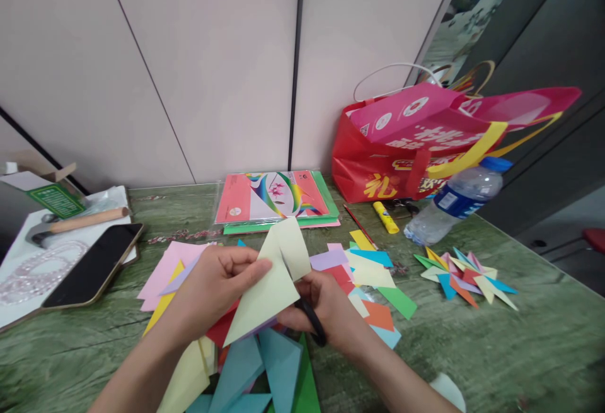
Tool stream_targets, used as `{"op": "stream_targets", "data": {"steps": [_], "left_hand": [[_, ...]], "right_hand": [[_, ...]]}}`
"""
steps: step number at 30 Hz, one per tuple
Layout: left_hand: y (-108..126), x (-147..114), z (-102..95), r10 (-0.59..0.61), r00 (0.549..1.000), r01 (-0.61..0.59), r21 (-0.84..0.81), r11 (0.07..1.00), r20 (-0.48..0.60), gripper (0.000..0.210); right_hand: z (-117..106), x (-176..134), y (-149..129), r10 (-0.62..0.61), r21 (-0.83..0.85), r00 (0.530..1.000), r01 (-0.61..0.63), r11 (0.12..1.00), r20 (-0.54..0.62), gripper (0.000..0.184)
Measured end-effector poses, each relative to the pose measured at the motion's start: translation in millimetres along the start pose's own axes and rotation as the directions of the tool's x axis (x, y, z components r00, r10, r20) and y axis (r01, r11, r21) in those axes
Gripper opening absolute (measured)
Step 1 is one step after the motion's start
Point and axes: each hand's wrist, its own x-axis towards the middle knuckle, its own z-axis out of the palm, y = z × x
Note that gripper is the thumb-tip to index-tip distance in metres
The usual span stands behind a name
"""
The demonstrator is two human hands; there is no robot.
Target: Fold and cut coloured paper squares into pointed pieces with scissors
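Observation:
My left hand [236, 277] pinches a pale yellow sheet of paper [267, 299] between thumb and fingers. In my right hand [324, 306] is a pair of scissors [312, 321]; a black handle loop shows, and the blades are hidden by the paper. A slit runs into the sheet, and the strip beyond it curls up towards the right. Under my hands lie folded blue paper pieces [241, 362], with red, green and pale yellow ones around them. Pink sheets [165, 268] lie left of my left hand, and cut coloured scraps [373, 271] right of my right hand.
A packet of coloured paper [274, 197] lies by the wall. Rightward are a red bag [368, 164], a glue stick [386, 217], a pencil [360, 226], a water bottle [454, 205] and a paper star [466, 274]. Leftward are a phone [94, 265], a hammer [85, 221] and beads [42, 271].

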Motion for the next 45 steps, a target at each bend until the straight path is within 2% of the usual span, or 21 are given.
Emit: {"op": "stream_targets", "data": {"steps": [7, 13, 21, 27, 30, 34, 38, 43, 45], "left_hand": [[-2, 1, -0.9, 0.016, 1.000, -0.016, 0.029, 0.999, 0.002, 0.040], [-3, 1, -0.2, -0.004, 1.000, 0.004, -0.014, 1.000, 0.017, 0.040], [-3, 2, 0.7, -0.007, 1.000, 0.007, 0.012, 1.000, 0.026, 0.040], [1, 1, -3.7, 0.069, 0.996, -0.067, -0.022, 0.997, 0.055, 0.036], [0, 1, -2.8, 0.091, 0.996, -0.091, -0.033, 0.995, 0.006, 0.037], [0, 3, 0.9, 0.115, 0.991, -0.114, 0.030, 0.993, -0.066, 0.037], [0, 2, -0.1, 0.071, 0.992, -0.070, 0.018, 0.997, -0.106, 0.035], [-1, 2, -10.2, 0.084, 0.954, -0.060, 0.092, 0.994, -0.287, 0.032], [-2, 2, -14.2, 0.082, 0.945, -0.050, 0.108, 0.993, -0.317, 0.032]], "right_hand": [[1, 1, 0, 0.020, 0.012, 0.999, -0.020, 1.000, -0.028, 0.042], [2, 2, 2, 0.014, -0.014, 0.999, -0.015, 1.000, -0.050, 0.038], [5, 3, -1, 0.079, -0.065, 0.991, -0.086, 0.994, -0.111, 0.033], [7, 4, -2, 0.108, -0.067, 0.985, -0.118, 0.991, -0.136, 0.030], [5, 4, 2, 0.095, -0.049, 0.988, -0.101, 0.994, -0.121, 0.025], [3, 4, 5, 0.084, -0.062, 0.993, -0.089, 0.994, -0.084, 0.027], [2, 3, 6, 0.085, -0.040, 0.996, -0.086, 0.996, -0.021, 0.032], [0, 1, 7, 0.090, -0.011, 0.996, -0.090, 0.996, 0.021, 0.038], [0, 0, 6, 0.075, -0.004, 0.996, -0.075, 0.997, 0.051, 0.037]]}}
